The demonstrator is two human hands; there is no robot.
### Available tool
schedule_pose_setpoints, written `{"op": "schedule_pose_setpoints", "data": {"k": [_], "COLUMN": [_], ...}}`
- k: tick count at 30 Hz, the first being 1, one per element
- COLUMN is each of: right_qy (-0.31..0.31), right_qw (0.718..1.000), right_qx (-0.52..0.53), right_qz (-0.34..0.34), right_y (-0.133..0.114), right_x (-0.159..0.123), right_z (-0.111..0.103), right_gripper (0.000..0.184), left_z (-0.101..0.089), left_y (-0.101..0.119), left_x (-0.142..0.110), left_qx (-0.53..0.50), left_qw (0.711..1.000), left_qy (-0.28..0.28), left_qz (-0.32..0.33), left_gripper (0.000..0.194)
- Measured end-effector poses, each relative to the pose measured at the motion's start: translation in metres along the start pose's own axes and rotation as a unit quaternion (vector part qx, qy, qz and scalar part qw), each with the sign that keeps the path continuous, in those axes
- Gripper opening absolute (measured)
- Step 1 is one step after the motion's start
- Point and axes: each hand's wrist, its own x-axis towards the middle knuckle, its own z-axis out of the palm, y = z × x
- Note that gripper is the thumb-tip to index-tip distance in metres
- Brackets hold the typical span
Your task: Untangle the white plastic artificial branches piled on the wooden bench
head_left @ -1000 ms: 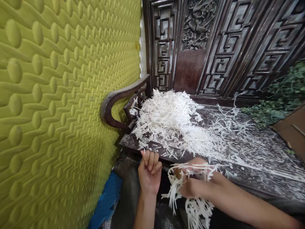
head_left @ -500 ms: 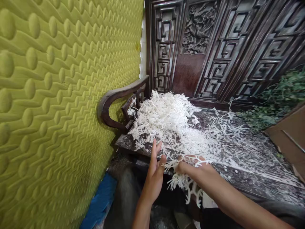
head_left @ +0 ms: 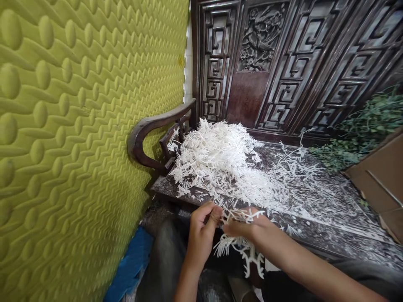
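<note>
White plastic foliage, branched like twigs with needle tips, hangs below my right hand (head_left: 256, 230); its sprig (head_left: 252, 262) is gripped in the closed fingers. Close beside it on the left, my left hand (head_left: 201, 228) is closed, thumb and fingers pinching at the sprig's near tip. Exactly what lies between those fingertips is partly hidden. Both hands are just in front of the bench's front edge. Beyond them, a heap of similar white pieces (head_left: 217, 147) lies on the dark wooden bench seat (head_left: 166, 184).
Loose white stems (head_left: 291, 165) and scraps spread over the seat to the right. Green artificial foliage (head_left: 362, 134) and a cardboard box (head_left: 378, 180) stand at the right. A curved armrest (head_left: 138, 138) and yellow textured wall (head_left: 78, 105) border the left. Blue material (head_left: 129, 264) lies below.
My left hand, closed and apart from the sprig at first, opened, moved right towards it, and now pinches its tip. My right hand kept the sprig and shifted slightly left.
</note>
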Motion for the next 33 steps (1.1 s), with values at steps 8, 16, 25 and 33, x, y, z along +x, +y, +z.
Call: {"op": "schedule_pose_setpoints", "data": {"k": [8, 16, 25, 33], "right_qy": [-0.058, 0.031, 0.036, -0.018], "right_qw": [0.991, 0.980, 0.982, 1.000], "right_qx": [0.056, 0.047, 0.059, -0.003], "right_qz": [0.110, 0.191, 0.178, -0.019], "right_y": [0.005, -0.015, -0.008, -0.013], "right_x": [-0.026, -0.011, -0.010, -0.008], "right_z": [0.003, -0.007, -0.001, -0.011], "right_gripper": [0.013, 0.024, 0.023, 0.029], "left_z": [-0.057, -0.028, -0.005, -0.018], "left_y": [-0.050, -0.037, -0.022, -0.004], "left_x": [0.019, 0.019, 0.015, 0.005], "left_qx": [-0.045, -0.067, 0.001, -0.106], "left_qw": [0.961, 0.982, 1.000, 0.987], "left_qy": [0.263, 0.128, -0.031, -0.066], "left_qz": [-0.071, -0.120, 0.001, -0.097], "left_gripper": [0.043, 0.037, 0.026, 0.057]}}
